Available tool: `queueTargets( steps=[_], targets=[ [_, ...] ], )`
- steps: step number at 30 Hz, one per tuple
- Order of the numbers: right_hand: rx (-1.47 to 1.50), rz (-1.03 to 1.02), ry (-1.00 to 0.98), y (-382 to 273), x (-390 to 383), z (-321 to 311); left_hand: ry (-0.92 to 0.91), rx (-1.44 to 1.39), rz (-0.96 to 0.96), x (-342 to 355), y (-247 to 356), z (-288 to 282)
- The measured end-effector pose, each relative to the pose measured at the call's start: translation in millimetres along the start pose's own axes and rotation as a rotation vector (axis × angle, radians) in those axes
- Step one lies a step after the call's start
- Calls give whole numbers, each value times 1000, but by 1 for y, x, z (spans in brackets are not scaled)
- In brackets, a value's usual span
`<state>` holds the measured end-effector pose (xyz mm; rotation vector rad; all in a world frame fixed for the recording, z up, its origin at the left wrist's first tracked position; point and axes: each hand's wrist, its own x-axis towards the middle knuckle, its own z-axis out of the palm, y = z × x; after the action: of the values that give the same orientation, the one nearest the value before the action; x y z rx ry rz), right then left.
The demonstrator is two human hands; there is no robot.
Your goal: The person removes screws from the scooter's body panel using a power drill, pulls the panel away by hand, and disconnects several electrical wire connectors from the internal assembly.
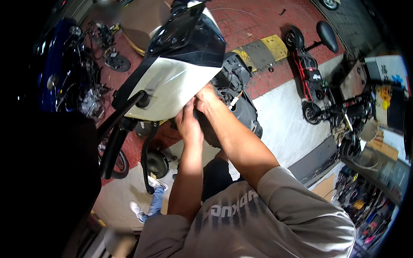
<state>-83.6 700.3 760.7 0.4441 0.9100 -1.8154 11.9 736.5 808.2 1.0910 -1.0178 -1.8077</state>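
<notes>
I'm looking down on a scooter's front end, and both hands are up against it. The white front panel with its dark tinted screen fills the middle of the view, tilted up and to the left. My left hand sits just under the panel's lower right edge, fingers curled in toward the dark body behind it. Whether they actually pinch something there I cannot tell; the panel hides the fingertips. My right hand presses in just beside it, thumb and fingers closed onto the seam where the white panel meets the dark housing, so it reads as gripping the panel's edge.

To the left, the black handlebar grip and brake lever hang down, well clear of both hands.

My read: this is the fitting or freeing of that panel at its lower corner, mid-step, both hands working one fixing point. The next move calls for a steady hold on the edge with one hand while the other works the catch by feel, since the joint is hidden.

Far right, a small black folding scooter stands on the pavement; a yellow and black ramp lies beyond.
</notes>
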Motion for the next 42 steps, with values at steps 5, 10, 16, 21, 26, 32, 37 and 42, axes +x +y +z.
queueTargets(
  steps=[5, 10, 16, 21, 26, 32, 37, 42],
  targets=[
    [39, 57, 39, 10, 15, -1, -21, 662, 475, -12, 54, -47],
    [88, -35, -49, 21, 19, 5, -407, 1331, 661, 48, 91, -53],
    [169, -345, -46, 36, 39, -4, -541, 1402, 655, 90, 48, -34],
    [105, -374, 47, 36, 15, 4, -242, 1610, 754, 93, 23, -63],
    [-109, -470, 1, 34, 31, -24, -308, 1676, 958, 106, 14, -70],
    [53, -173, -96, 3, -1, -19, -347, 1491, 975, 102, 20, -67],
    [247, 207, -72, -16, 10, -15, -326, 1433, 924, 87, 26, -51],
    [257, 143, -187, -14, 13, -25, -204, 1194, 1011, 22, 28, -33]
  ],
)
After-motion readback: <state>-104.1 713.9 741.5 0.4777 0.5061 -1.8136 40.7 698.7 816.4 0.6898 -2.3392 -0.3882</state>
